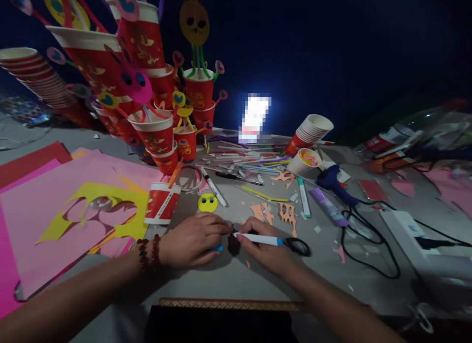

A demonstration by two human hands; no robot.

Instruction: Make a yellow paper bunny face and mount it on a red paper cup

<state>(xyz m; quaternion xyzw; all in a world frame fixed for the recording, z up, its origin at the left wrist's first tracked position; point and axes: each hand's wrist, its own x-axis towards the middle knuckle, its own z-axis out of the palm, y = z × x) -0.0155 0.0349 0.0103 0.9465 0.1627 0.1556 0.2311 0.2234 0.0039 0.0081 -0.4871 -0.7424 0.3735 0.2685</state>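
Note:
My right hand (263, 242) is closed around a white marker (263, 239) with a blue end, its tip pointing left. A small dark brown piece (233, 243) lies under the tip, between my two hands; its shape is unclear. My left hand (195, 239), with beaded bracelets at the wrist, rests on the table with fingers curled together. Between its thumb and fingers shows a small blue piece (217, 247) that looks like a marker cap. Black scissor-like handles (298, 246) stick out beyond my right hand. Just above my left hand sits a yellow paper face (208, 202).
Red paper cups with pipe-cleaner figures (151, 131) are stacked at the back left. Pink paper sheets (44, 210) cover the left side. Pipe cleaners (243, 158) are strewn at the back. A blue glue gun (334, 183) and its cord, plus a power strip (409, 235), occupy the right.

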